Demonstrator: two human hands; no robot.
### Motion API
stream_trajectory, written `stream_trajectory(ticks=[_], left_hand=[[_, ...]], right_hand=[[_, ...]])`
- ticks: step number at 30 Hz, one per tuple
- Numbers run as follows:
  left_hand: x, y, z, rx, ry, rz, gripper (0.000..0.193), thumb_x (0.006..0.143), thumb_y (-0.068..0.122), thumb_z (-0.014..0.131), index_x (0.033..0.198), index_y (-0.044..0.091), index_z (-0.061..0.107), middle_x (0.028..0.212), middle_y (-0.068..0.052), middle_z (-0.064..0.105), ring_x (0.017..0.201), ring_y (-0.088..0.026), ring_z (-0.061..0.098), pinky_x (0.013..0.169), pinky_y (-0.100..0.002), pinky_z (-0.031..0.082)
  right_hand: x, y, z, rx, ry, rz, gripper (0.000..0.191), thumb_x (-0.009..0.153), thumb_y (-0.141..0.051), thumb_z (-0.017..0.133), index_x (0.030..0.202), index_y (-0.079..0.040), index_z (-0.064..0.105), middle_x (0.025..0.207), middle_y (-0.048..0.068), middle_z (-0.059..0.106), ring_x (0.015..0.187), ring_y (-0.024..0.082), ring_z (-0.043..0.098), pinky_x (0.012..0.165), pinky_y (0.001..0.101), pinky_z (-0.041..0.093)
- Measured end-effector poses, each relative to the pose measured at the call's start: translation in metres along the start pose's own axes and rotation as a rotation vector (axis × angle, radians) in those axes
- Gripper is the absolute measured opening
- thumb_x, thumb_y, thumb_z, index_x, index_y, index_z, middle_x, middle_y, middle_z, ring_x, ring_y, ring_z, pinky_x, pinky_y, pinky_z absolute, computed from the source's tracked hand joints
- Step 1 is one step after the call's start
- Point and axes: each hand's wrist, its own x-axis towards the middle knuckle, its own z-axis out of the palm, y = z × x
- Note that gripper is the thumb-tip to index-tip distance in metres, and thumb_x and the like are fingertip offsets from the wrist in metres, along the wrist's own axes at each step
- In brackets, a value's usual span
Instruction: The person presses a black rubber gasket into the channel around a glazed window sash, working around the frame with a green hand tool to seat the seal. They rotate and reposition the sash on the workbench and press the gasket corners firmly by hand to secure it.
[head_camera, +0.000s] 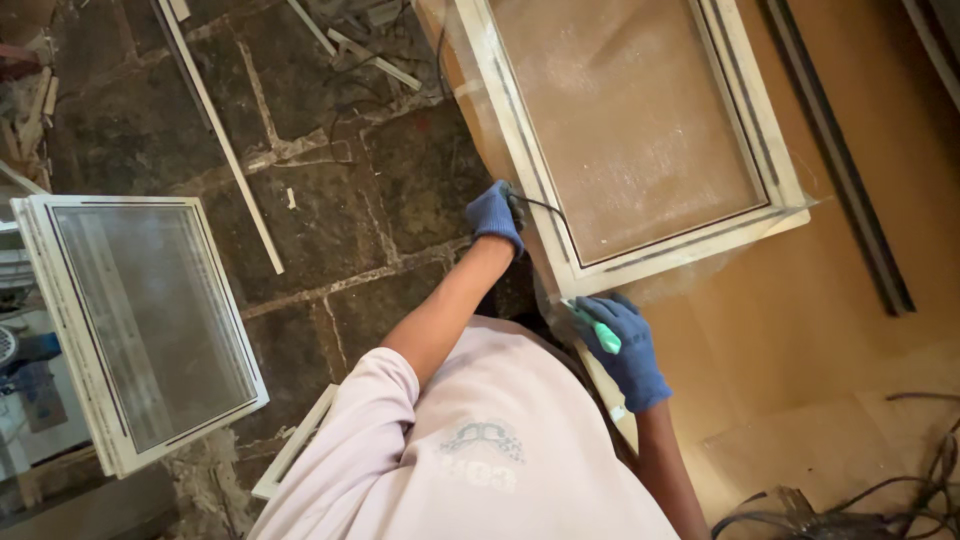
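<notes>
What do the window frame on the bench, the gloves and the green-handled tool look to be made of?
Window frame: likely white plastic profile, smooth and dusty, with dark seal lines. Gloves, left hand and right hand: blue knitted fabric, matte. Tool: glossy green handle, probably plastic; tip hidden.

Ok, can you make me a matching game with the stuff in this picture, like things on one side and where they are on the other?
Things:
1. left hand
2. right hand
3. green tool
4. second window

Places:
A. standing apart at the picture's left edge
B. in the right hand, at the frame's corner
C. gripping the frame's side edge
D. at the frame's near corner, wrapped round a handle

Pairs: 1-C, 2-D, 3-B, 4-A
</notes>
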Motion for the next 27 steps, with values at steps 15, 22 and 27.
stream_trajectory(ticks=[15, 22, 27], left_hand=[[0.082, 0.149, -0.055, -0.155, -0.443, 0.284, 0.036, 0.101, 0.03, 0.051, 0.069, 0.014, 0.052, 0.05, -0.001, 0.042, 0.043, -0.019, 0.044, 0.046, -0.038, 0.043], [0.074, 0.303, 0.023, 0.342, -0.827, 0.431, 0.029, 0.107, 0.03, 0.057, 0.091, 0.008, 0.065, 0.073, -0.005, 0.059, 0.062, -0.019, 0.06, 0.06, -0.036, 0.054], [0.076, 0.349, 0.105, 0.436, -0.813, 0.641, 0.029, 0.104, 0.029, 0.055, 0.094, 0.006, 0.07, 0.074, -0.004, 0.062, 0.061, -0.018, 0.064, 0.058, -0.034, 0.056]], right_hand=[[0.008, 0.006, 0.023, -0.133, 0.113, 0.076, 0.022, 0.085, -0.012, 0.077, 0.107, -0.012, 0.077, 0.112, 0.006, 0.076, 0.107, 0.028, 0.071, 0.101, 0.042, 0.054], [0.014, 0.005, 0.025, -0.142, 0.091, 0.129, 0.021, 0.085, -0.013, 0.076, 0.106, -0.013, 0.079, 0.11, 0.005, 0.076, 0.105, 0.025, 0.071, 0.102, 0.0413, 0.053], [0.018, 0.001, 0.029, -0.141, 0.083, 0.205, 0.022, 0.084, -0.014, 0.077, 0.106, -0.014, 0.079, 0.109, 0.004, 0.077, 0.102, 0.024, 0.072, 0.098, 0.0401, 0.054]])
